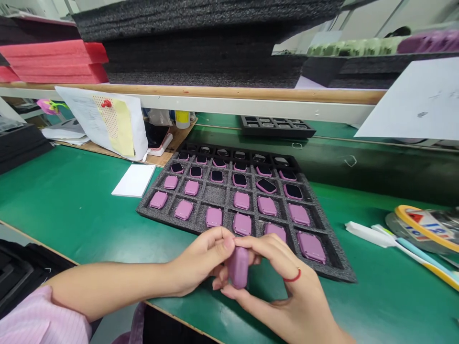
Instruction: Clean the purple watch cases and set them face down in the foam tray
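Between both hands, in front of the tray's near edge, a purple smartwatch case [239, 268] is held on edge, its narrow side facing me. My left hand [204, 260] pinches it from the left with thumb and fingers. From the right, my right hand [287, 284] grips it, index finger on top and thumb at the lower end; a red band circles one finger. Behind them lies a black foam tray [214, 193] of purple watch cases. The near rows show plain purple backs, such as one watch case [311, 246]; farther rows show dark screens. One compartment in the second row holds nothing.
A second black tray [276, 128] stands at the back under a shelf [229, 98] stacked with black foam [201, 57]. White paper [133, 180] lies left of the large tray. Toothbrushes [412, 251] and a round clear container [426, 229] are at right on the green table [89, 215].
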{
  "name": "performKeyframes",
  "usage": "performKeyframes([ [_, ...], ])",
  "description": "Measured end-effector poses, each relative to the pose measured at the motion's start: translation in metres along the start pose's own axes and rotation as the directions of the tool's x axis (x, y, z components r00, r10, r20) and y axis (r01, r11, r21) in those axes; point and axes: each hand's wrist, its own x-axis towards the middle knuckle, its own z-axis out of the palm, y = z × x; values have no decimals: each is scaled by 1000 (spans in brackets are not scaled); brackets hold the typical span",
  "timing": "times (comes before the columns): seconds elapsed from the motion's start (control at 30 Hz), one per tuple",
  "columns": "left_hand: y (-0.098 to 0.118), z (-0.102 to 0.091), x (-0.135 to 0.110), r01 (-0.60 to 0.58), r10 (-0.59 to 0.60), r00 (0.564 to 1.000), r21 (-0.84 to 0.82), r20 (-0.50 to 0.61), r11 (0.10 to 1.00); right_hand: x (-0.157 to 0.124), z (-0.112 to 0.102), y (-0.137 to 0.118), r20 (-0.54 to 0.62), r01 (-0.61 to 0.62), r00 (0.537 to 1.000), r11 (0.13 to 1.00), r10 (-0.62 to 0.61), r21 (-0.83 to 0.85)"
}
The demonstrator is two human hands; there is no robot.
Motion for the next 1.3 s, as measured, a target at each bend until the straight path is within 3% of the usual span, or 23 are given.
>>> performKeyframes([
  [0.17,4,1,1,102,-100,995,-163,20,981,1,-1,3,-8,3,1000,1000,-3,-29],
  [0.4,3,2,3,58,-66,997,-152,-50,987,10,-7,17,49,133,991,980,-127,-149],
  [0.53,-3,-1,6,28,-30,994,-16,-105,999,34,-6,47,26,0,1000,952,8,-307],
  [0.73,-9,-8,16,61,-56,998,247,-25,967,79,32,83,145,-98,975,909,170,-405],
  [0.83,-11,-10,18,54,-55,998,307,-5,950,101,39,88,233,-111,945,893,231,-435],
  [0.97,-16,-9,14,47,-57,998,385,17,922,137,29,97,330,-110,897,870,296,-481],
  [1.2,-16,-11,12,34,-91,991,479,97,877,182,45,116,554,-1,722,801,414,-598],
  [1.3,-15,-14,13,28,-81,993,495,86,869,187,43,111,560,22,698,769,446,-639],
])
